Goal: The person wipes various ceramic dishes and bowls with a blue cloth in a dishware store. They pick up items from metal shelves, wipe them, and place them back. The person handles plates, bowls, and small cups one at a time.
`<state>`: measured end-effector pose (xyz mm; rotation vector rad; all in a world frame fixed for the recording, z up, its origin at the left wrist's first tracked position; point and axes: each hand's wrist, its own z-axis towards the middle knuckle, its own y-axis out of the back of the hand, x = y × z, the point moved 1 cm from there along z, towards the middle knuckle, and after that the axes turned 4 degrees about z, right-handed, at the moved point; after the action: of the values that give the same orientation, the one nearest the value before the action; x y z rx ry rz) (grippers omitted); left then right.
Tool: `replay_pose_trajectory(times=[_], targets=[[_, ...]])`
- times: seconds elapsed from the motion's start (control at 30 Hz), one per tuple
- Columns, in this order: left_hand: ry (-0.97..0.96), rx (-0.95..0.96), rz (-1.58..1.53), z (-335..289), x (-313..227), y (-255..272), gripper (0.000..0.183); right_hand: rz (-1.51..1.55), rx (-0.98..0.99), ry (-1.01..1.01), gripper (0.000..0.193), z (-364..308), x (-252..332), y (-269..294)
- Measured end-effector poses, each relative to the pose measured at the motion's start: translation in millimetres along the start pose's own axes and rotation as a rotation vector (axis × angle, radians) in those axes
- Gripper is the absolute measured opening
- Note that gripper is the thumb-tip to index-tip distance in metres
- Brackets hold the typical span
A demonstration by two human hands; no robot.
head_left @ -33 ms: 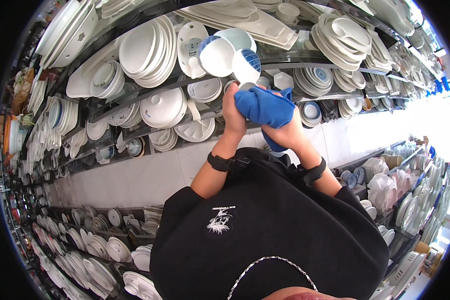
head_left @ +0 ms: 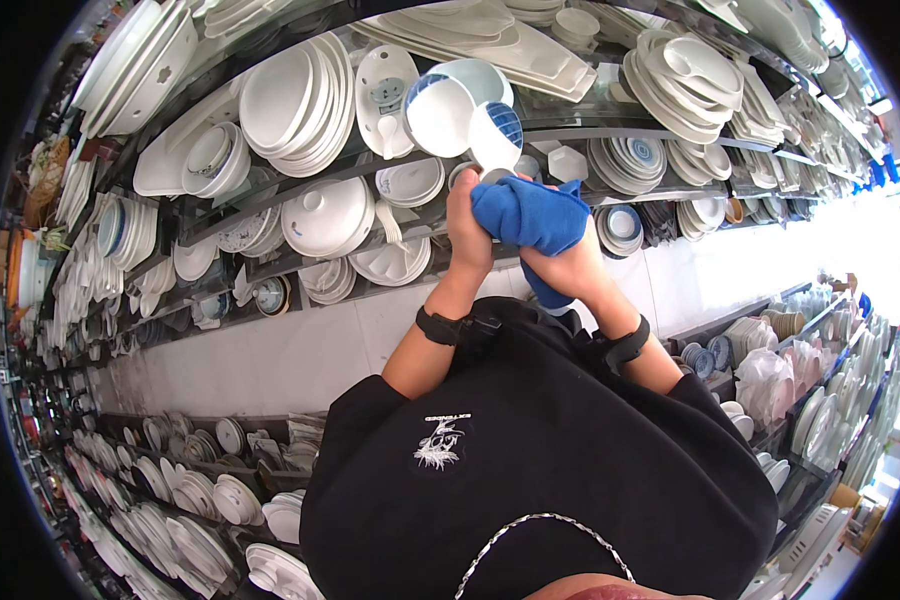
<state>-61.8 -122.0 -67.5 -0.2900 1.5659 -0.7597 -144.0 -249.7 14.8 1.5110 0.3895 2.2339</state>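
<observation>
A bunched blue cloth [head_left: 535,215] is held between my two hands, over the edge of a shelf of white tableware. My left hand [head_left: 468,225] is closed against the cloth's left side, thumb up, its other fingers mostly hidden. My right hand [head_left: 570,265] grips the cloth from the right and below, and a fold hangs beneath it. A pale rounded rim [head_left: 495,174] shows just above the cloth; I cannot tell whether it is held. Just beyond stand two white bowls with blue patterns, a larger bowl [head_left: 440,118] and a smaller bowl [head_left: 495,135].
Stacked white plates [head_left: 288,105] and a lidded white tureen [head_left: 320,215] are on the shelves to the left. More plates [head_left: 630,165] are stacked at the right. A pale tiled floor [head_left: 270,360] runs below, with further shelves of dishes [head_left: 235,495] behind me.
The cloth's folds have shifted slightly in my hands. The two blue-patterned bowls appear a little lower and to the right. My arms have barely moved.
</observation>
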Motion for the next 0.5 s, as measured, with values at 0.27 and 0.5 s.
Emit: replay_pose_trajectory(times=[0.27, 0.5], targets=[[0.076, 0.044, -0.223, -8.5, -15.7, -8.9, 0.06, -0.209, 0.195, 0.163, 0.048, -6.5, -14.2, -10.2], [0.03, -0.074, -0.107, -14.5, -17.3, -8.9, 0.06, 0.686, 0.091, -0.34, 0.053, -6.8, -13.3, -5.0]])
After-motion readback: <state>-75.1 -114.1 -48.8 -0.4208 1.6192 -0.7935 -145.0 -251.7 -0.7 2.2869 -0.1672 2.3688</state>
